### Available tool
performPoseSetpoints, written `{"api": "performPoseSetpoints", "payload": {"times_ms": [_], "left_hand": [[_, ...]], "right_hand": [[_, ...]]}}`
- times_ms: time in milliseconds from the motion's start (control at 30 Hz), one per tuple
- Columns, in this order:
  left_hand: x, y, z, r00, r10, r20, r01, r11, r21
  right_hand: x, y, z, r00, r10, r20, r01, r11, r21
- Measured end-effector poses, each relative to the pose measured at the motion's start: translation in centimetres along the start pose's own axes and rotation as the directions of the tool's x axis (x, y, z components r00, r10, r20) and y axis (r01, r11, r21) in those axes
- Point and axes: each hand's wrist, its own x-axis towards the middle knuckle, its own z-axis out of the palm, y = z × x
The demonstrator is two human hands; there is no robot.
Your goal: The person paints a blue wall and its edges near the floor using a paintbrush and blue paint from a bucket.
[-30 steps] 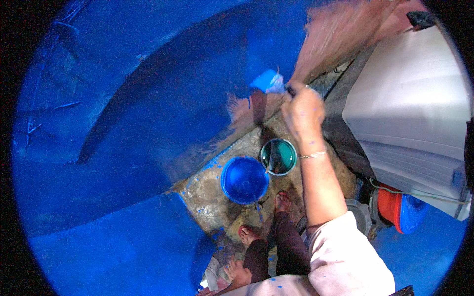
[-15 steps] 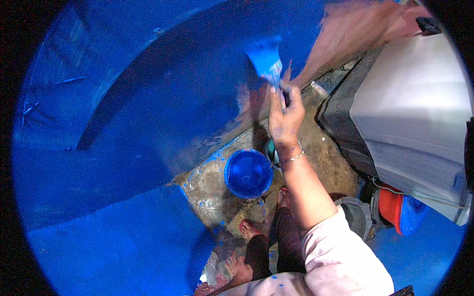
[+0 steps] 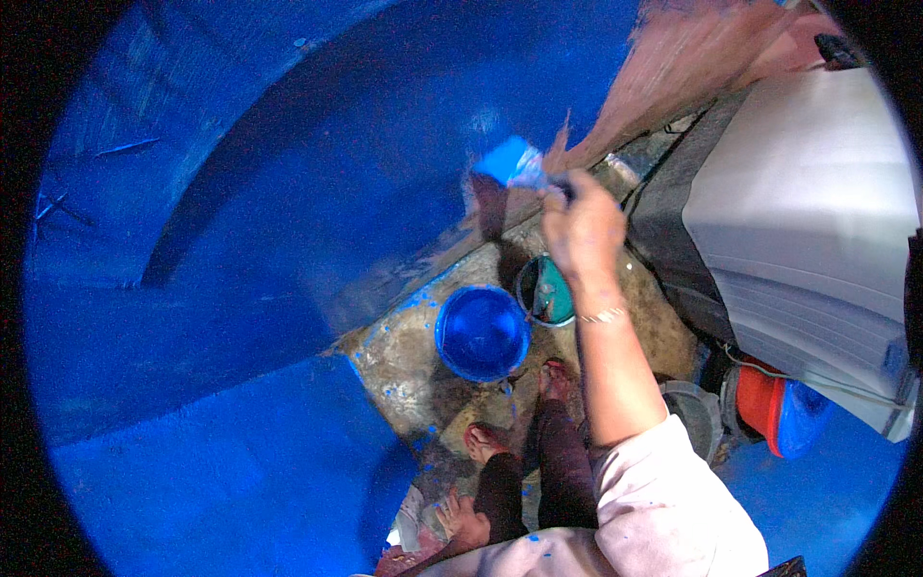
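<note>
My right hand is closed round the handle of a wide paintbrush, its bristles coated in bright blue. The brush head, a little blurred, is at the lower part of the wall, beside the edge where fresh blue meets bare reddish-brown. Whether the bristles touch the wall I cannot tell. Below the brush, a round container of blue paint stands on the floor. My left hand is low by my leg with its fingers stretched out, next to some whitish and pinkish material.
A green-lidded or green-filled round tub stands beside the paint container. To the right are a large pale grey covered object, a grey bucket and a red and blue container. My feet are on the paint-spotted concrete floor.
My right hand and the paintbrush have moved down and slightly right, and the brush has tilted leftward. More of the green tub now shows. My left hand stays in place.
</note>
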Motion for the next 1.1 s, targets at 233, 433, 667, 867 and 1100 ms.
{"api": "performPoseSetpoints", "payload": {"times_ms": [233, 433, 667, 867, 1100], "left_hand": [[-0.7, 0.6, 0.3, 0.998, -0.006, -0.069, 0.006, 1.000, 0.006], [0.2, 2.6, -2.1, 0.999, 0.010, -0.042, -0.012, 0.999, -0.034], [-0.7, 1.8, 0.4, 1.000, -0.004, -0.018, 0.004, 1.000, 0.006], [0.0, 4.5, -1.5, 0.999, -0.050, 0.007, 0.051, 0.998, -0.032], [1.2, 5.6, -1.1, 0.996, -0.080, 0.029, 0.081, 0.996, -0.030]], "right_hand": [[0.9, 1.6, 0.4, 0.969, -0.033, -0.246, 0.210, 0.636, 0.743], [0.1, 15.9, 16.3, 0.986, 0.167, 0.004, -0.139, 0.809, 0.571], [2.5, 20.8, 16.0, 0.861, 0.448, 0.240, -0.447, 0.892, -0.062], [6.4, 11.6, 4.5, 0.985, 0.165, 0.050, -0.163, 0.986, -0.040], [8.5, 16.1, 2.4, 0.941, 0.331, 0.071, -0.321, 0.939, -0.124]]}}
